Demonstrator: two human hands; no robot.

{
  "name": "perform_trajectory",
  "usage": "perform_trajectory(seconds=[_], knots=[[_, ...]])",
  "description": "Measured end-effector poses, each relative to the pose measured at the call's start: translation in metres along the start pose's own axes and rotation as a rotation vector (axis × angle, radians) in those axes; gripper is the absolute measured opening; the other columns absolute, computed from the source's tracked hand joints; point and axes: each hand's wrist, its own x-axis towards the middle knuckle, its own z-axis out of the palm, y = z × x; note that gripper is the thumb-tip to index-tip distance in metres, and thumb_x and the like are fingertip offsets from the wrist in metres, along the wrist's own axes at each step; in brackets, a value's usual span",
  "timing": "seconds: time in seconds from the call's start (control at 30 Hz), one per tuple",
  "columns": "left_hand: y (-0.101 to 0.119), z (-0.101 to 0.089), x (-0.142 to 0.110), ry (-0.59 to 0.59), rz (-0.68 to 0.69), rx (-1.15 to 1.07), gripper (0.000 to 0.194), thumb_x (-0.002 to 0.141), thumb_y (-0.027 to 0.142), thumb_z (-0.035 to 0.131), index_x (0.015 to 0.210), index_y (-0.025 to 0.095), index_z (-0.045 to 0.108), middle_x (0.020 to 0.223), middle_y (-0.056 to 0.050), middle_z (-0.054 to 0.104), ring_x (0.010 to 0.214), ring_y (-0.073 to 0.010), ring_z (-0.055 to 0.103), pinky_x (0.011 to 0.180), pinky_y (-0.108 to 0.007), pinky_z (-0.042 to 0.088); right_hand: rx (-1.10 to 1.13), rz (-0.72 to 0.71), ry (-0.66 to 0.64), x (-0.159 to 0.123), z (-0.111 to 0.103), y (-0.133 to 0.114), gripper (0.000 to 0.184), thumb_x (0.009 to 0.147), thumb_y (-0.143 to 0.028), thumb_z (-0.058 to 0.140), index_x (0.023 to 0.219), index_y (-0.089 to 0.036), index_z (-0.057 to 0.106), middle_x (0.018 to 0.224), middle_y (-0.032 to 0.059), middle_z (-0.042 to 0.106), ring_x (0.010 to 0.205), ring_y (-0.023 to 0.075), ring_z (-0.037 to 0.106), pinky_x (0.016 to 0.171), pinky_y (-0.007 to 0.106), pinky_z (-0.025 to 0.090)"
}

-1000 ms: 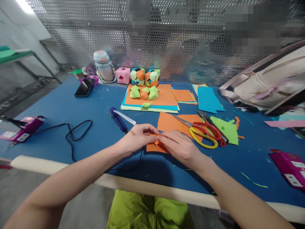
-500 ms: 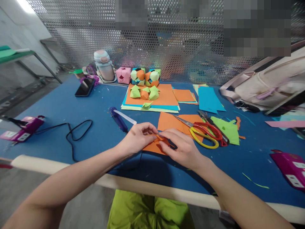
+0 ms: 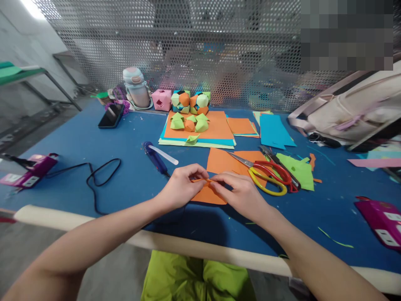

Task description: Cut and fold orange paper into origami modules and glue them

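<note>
A small orange paper piece (image 3: 209, 195) is held between both hands just above the blue table (image 3: 94, 142). My left hand (image 3: 181, 185) pinches its upper edge from the left. My right hand (image 3: 241, 195) pinches the same fold from the right, fingertips almost meeting. Both hands are closed on the paper. A larger orange sheet (image 3: 225, 161) lies just behind them.
Red-and-yellow scissors (image 3: 268, 175) lie right of the hands, a blue glue gun (image 3: 156, 156) and black cable (image 3: 100, 175) to the left. A paper stack with folded shapes (image 3: 194, 123), paper balls (image 3: 188, 100), a bottle (image 3: 136, 88), a phone (image 3: 111, 115), a bag (image 3: 344, 110) and magenta boxes (image 3: 380, 219) surround them.
The orange piece has been lifted and turned between the fingertips; the fold now stands up as a thin edge between both pinches. The hands stayed in the same spot.
</note>
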Motion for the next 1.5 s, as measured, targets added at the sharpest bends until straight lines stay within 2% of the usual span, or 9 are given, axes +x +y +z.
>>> perform_trajectory(seconds=[0.13,0.3,0.47,0.8,1.03,1.13,1.23,1.33,1.5], knots=[[-0.001,0.001,0.0,-0.004,-0.022,-0.028,0.006,0.071,0.014,0.057,0.076,0.014,0.06,0.071,0.001,0.061,0.065,-0.0085,0.054,0.061,-0.019,0.043,0.006,0.031,-0.006,0.0,-0.002,-0.002,0.012,0.085,-0.013,0.054,0.08,-0.018,0.063,0.075,0.0038,0.068,0.068,0.0143,0.062,0.063,0.025,0.048],[0.0,-0.003,0.004,-0.041,-0.128,-0.018,0.013,0.068,0.019,0.06,0.081,0.014,0.06,0.072,0.0,0.06,0.065,-0.0095,0.052,0.058,-0.019,0.041,0.053,0.106,0.008,0.001,-0.006,0.0,0.011,0.084,-0.015,0.054,0.078,-0.018,0.063,0.074,0.0027,0.068,0.066,0.0142,0.062,0.061,0.025,0.048],[0.002,-0.009,0.007,-0.091,-0.204,0.019,0.019,0.074,0.029,0.055,0.08,0.013,0.065,0.063,0.002,0.056,0.056,-0.0081,0.045,0.049,-0.019,0.032,0.064,0.151,-0.004,0.002,-0.007,0.006,0.011,0.083,-0.016,0.054,0.077,-0.019,0.063,0.073,0.0022,0.067,0.065,0.0143,0.061,0.059,0.026,0.047],[0.004,-0.01,0.006,-0.086,-0.187,0.061,0.023,0.075,0.023,0.048,0.08,0.013,0.068,0.058,0.003,0.052,0.054,-0.008,0.04,0.048,-0.019,0.03,0.082,0.113,-0.016,0.0,-0.007,0.004,0.011,0.083,-0.015,0.054,0.079,-0.018,0.063,0.07,0.0015,0.064,0.062,0.0129,0.059,0.057,0.024,0.046],[0.004,-0.01,0.005,-0.086,-0.155,0.092,0.025,0.078,0.027,0.048,0.083,0.013,0.068,0.057,0.003,0.053,0.053,-0.0078,0.04,0.048,-0.019,0.03,0.074,0.1,-0.013,0.001,-0.007,0.005,0.011,0.083,-0.015,0.054,0.077,-0.018,0.063,0.07,0.0018,0.064,0.061,0.0129,0.058,0.054,0.024,0.045],[0.004,-0.009,0.006,-0.098,-0.142,0.093,0.024,0.076,0.026,0.052,0.088,0.013,0.068,0.068,0.0,0.063,0.059,-0.0097,0.049,0.053,-0.02,0.037,0.08,0.098,-0.014,0.001,-0.006,0.005,0.011,0.083,-0.015,0.054,0.077,-0.018,0.063,0.069,0.0016,0.063,0.061,0.0125,0.058,0.056,0.024,0.045],[0.003,-0.009,0.006,-0.135,-0.101,0.119,0.022,0.073,0.024,0.056,0.088,0.015,0.07,0.084,-0.003,0.071,0.073,-0.0143,0.059,0.066,-0.023,0.045,0.086,0.084,-0.031,0.001,-0.006,0.003,0.012,0.084,-0.016,0.054,0.078,-0.018,0.063,0.069,0.0016,0.063,0.061,0.0127,0.057,0.056,0.024,0.045],[0.002,-0.008,0.006,-0.139,-0.078,0.148,0.02,0.074,0.023,0.056,0.082,0.015,0.072,0.083,-0.004,0.072,0.077,-0.0162,0.062,0.072,-0.025,0.046,0.105,0.084,-0.041,0.001,-0.005,0.002,0.013,0.085,-0.018,0.053,0.078,-0.019,0.063,0.068,0.0016,0.062,0.061,0.0129,0.057,0.056,0.024,0.045],[0.004,-0.006,0.003,-0.098,-0.09,0.185,0.019,0.074,0.019,0.055,0.077,0.013,0.072,0.075,-0.004,0.072,0.07,-0.0145,0.061,0.062,-0.022,0.044,0.13,0.197,-0.08,0.001,-0.006,0.002,0.009,0.08,-0.024,0.061,0.085,-0.018,0.065,0.075,0.0021,0.066,0.067,0.0142,0.06,0.062,0.026,0.048]])
